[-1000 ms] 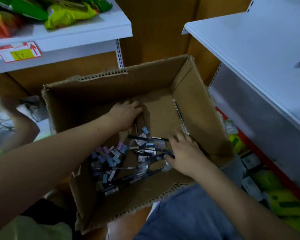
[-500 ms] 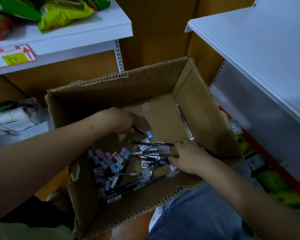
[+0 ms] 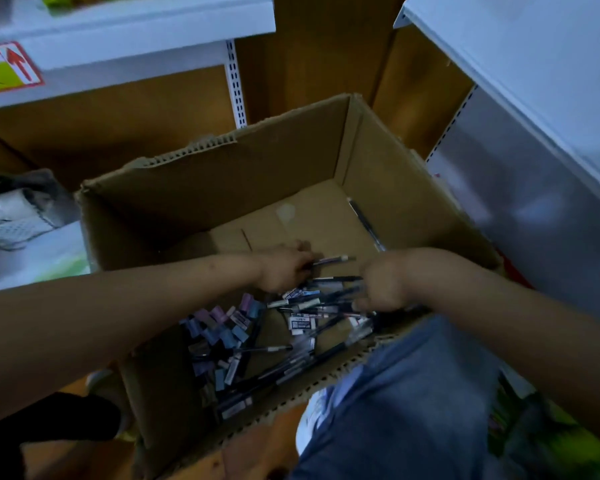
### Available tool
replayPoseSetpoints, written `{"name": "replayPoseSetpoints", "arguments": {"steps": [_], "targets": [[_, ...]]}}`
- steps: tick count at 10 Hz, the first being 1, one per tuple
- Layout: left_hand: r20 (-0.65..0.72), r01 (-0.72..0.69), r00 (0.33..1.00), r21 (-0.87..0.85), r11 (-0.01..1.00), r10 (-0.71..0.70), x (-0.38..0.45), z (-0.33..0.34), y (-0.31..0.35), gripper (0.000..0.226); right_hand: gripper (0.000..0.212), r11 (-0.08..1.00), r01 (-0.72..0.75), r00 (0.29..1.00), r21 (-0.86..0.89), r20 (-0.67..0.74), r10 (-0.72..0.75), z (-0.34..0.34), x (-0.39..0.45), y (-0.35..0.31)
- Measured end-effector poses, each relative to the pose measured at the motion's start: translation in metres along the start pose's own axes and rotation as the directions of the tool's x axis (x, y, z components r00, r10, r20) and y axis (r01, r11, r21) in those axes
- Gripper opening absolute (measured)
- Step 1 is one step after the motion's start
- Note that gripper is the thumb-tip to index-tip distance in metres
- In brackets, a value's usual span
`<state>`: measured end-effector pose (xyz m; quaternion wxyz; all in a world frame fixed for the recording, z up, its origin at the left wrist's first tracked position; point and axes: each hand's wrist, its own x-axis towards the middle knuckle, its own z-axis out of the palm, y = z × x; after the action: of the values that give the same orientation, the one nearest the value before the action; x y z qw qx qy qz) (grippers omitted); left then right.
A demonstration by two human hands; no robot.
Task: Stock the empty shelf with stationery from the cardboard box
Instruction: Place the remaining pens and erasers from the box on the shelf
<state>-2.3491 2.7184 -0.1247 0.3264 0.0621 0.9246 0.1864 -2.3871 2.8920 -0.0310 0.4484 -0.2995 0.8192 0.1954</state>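
An open cardboard box [image 3: 409,188] stands on the floor between two shelf units. Its bottom holds a heap of dark pens [image 3: 291,365] and several small pastel erasers [image 3: 219,323]. My left hand [image 3: 284,268] is inside the box and grips a pen [image 3: 333,260] that sticks out to the right. My right hand [image 3: 381,285] is beside it, fingers curled down round several pens on the heap. One more pen [image 3: 366,223] leans alone against the box's right wall. The empty white shelf [image 3: 520,57] runs along the upper right.
A white shelf [image 3: 125,39] with a red and yellow price label [image 3: 7,69] is at upper left, with packaged goods [image 3: 11,209] on the level below. My knee in blue jeans [image 3: 395,403] is against the box's near edge. Green packets [image 3: 568,441] lie at lower right.
My left hand has moved right and taken hold of a pen. My right hand has shifted slightly toward it over the heap. The view has tilted down and closer.
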Motion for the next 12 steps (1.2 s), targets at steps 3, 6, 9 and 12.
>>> {"name": "replayPoseSetpoints", "arguments": {"steps": [3,6,9,12], "targets": [[0.136,0.030,0.988,0.270,0.962,-0.069,-0.023,0.013,0.025,0.117,0.035,0.996,-0.085,0.994,0.042,-0.060,0.087,-0.009,0.033,0.021],[0.026,0.043,0.998,0.260,0.965,-0.051,-0.022,0.039,0.039,0.093,0.048,0.969,-0.127,0.948,0.213,-0.261,0.182,-0.011,0.051,0.013],[0.149,-0.033,0.989,0.145,0.989,0.011,-0.016,0.013,0.034,0.074,0.023,0.983,-0.110,0.976,0.147,-0.172,0.135,-0.041,0.078,-0.002],[0.154,0.145,0.970,0.256,0.956,-0.189,-0.053,-0.065,-0.023,0.053,0.006,0.990,0.097,0.982,0.106,-0.175,-0.077,-0.014,0.089,0.004]]}}
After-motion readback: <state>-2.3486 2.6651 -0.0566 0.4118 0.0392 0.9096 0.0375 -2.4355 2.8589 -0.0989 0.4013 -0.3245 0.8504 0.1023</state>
